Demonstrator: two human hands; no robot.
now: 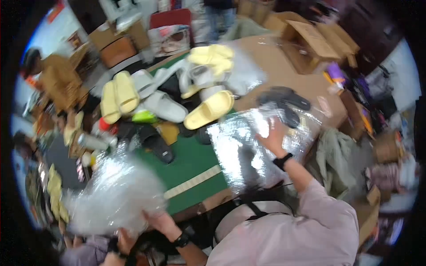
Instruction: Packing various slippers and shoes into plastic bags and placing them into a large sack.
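My left hand (160, 223), at the lower left, is closed on the edge of a bulky clear plastic bag (117, 193), its fingers partly hidden and blurred. Close beside it, another person's hand (127, 241) also meets the bag's lower edge. Fingers spread, my right hand (275, 135) lies over a shiny clear plastic sheet (230, 155) at the table's right side. Just beyond it rests a pair of dark slippers (288, 97). Both my wrists carry black bands.
Yellow slippers (208, 111), grey slippers (166, 106) and a black slipper (155, 144) crowd the green tabletop (199, 155). Open cardboard boxes (310, 44) stand at the far right. Beside the table's right edge hangs a greenish sack (333, 155). A person in brown (60, 84) is at the left.
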